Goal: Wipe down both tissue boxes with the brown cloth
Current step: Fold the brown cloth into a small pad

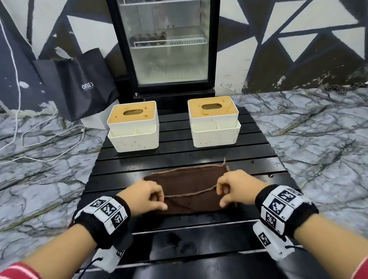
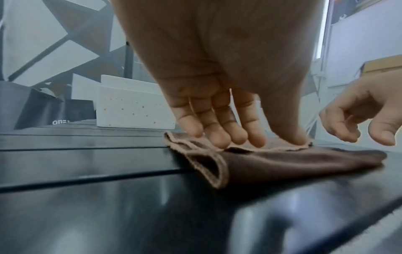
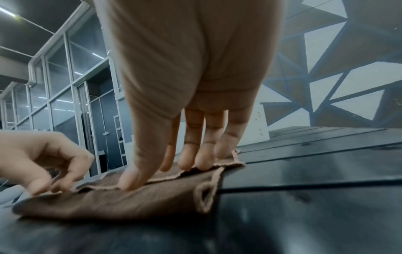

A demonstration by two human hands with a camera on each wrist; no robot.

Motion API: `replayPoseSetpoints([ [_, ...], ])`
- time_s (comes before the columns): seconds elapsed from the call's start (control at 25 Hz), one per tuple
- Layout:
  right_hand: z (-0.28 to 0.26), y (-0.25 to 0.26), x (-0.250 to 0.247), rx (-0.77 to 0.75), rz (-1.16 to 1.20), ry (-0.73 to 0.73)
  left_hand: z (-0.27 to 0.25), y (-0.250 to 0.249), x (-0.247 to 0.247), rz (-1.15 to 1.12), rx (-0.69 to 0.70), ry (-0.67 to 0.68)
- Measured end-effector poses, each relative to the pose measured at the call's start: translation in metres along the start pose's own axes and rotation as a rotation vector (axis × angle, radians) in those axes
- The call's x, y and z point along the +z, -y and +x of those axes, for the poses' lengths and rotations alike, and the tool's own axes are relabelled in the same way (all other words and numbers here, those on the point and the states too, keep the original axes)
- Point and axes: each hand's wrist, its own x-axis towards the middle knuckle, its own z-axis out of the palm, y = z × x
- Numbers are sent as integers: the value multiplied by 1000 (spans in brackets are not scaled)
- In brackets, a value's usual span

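While left hand (image 1: 143, 198) and right hand (image 1: 238, 190) press straight-fingered on brown cloth (image 1: 190, 182): risk, loose top fold sliding askew.

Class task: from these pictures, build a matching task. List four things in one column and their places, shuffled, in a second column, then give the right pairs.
Things
1. brown cloth
2. left white box
3. black bag
4. fridge

Places
a. on the floor, left of the fridge
b. against the wall, beyond the far end of the table
c. far left part of the table
d. near part of the table, touched by the left hand and right hand

Pairs: 1-d, 2-c, 3-a, 4-b
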Motion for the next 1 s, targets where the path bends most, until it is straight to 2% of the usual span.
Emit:
replayPoseSetpoints([
  [0.16, -9, -2, 15, 20, -68, 80, -12, -2, 8, 47, -3, 84],
  [0.28, -10, -7, 15, 6, -99, 60, -16, 3, 8, 60, -10, 12],
  [0.56, -25, -19, 5, 2, -137, -11, -32, 7, 5, 55, -4, -34],
  [0.72, -43, -18, 16, -33, -192, 36, -44, -1, 15, 59, 30, 7],
  [0.88, -65, -23, 19, -30, -120, 112, -62, -8, 16, -2, 124, 3],
  [1.0, -67, -22, 8, 0, -79, 51, -61, -6, 10, -26, 121, -56],
])
